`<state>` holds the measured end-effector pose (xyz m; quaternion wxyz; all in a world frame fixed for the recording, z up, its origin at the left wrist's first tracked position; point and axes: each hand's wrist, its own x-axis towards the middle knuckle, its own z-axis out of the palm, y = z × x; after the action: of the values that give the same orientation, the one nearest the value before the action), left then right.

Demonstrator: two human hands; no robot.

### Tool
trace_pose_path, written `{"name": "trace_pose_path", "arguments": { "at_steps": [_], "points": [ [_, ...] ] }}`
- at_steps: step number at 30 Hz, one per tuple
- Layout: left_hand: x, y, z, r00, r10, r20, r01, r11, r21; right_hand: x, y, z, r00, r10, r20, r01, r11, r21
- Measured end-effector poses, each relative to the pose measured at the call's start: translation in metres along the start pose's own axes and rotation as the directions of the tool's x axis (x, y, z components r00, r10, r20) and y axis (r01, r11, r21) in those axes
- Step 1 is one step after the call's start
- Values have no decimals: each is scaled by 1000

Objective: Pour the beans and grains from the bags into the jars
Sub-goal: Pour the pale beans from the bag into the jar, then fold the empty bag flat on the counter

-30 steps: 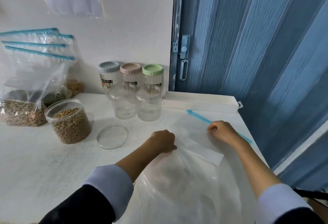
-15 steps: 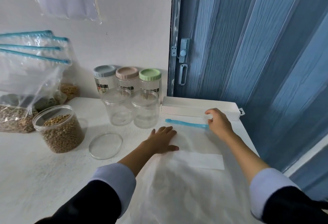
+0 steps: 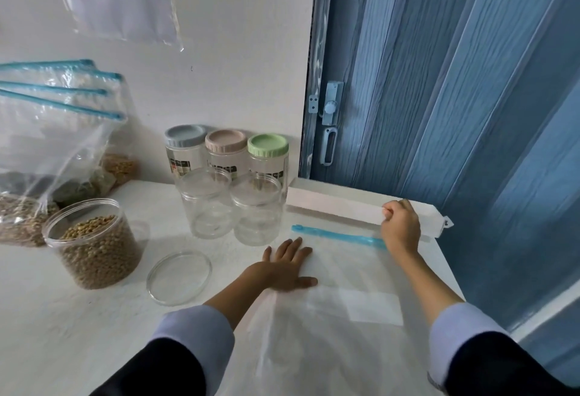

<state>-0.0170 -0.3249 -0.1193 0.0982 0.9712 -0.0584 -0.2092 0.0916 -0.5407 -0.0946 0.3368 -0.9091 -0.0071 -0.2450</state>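
My left hand (image 3: pixel 284 265) lies flat on the empty bag (image 3: pixel 339 273) to keep it down on the worktop (image 3: pixel 62 317), while my right hand (image 3: pixel 400 229) pinches its blue zip end (image 3: pixel 375 241).

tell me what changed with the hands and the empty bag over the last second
The left hand opened from a fist and now presses flat on the empty bag. The right hand slid away from the person along the blue zip strip to its far end, by the white box, and the bag now lies flat. The jar of beans, loose lid, empty jars and full bags stayed put.
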Motion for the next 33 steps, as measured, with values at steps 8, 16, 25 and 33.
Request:
{"name": "trace_pose_path", "arguments": {
  "at_steps": [8, 16, 25, 33],
  "points": [
    [-2, 2, 4, 999, -9, -34, 9, 1000, 0, -38, -3, -7, 996, 15, 93, 3, 982, -187],
    [-11, 7, 10, 997, -9, -77, 8, 1000, -18, -39, -7, -21, 969, 68, 239, 6, 956, -293],
    [-32, 4, 12, 955, 36, -294, -104, 970, -219, -48, -9, -35, 970, 53, 236, 7, 969, -247],
    [-87, -31, -28, 484, 13, -875, -360, 914, -186, -70, -95, -31, 913, -405, 44, 401, 912, 85]
  ]
}}
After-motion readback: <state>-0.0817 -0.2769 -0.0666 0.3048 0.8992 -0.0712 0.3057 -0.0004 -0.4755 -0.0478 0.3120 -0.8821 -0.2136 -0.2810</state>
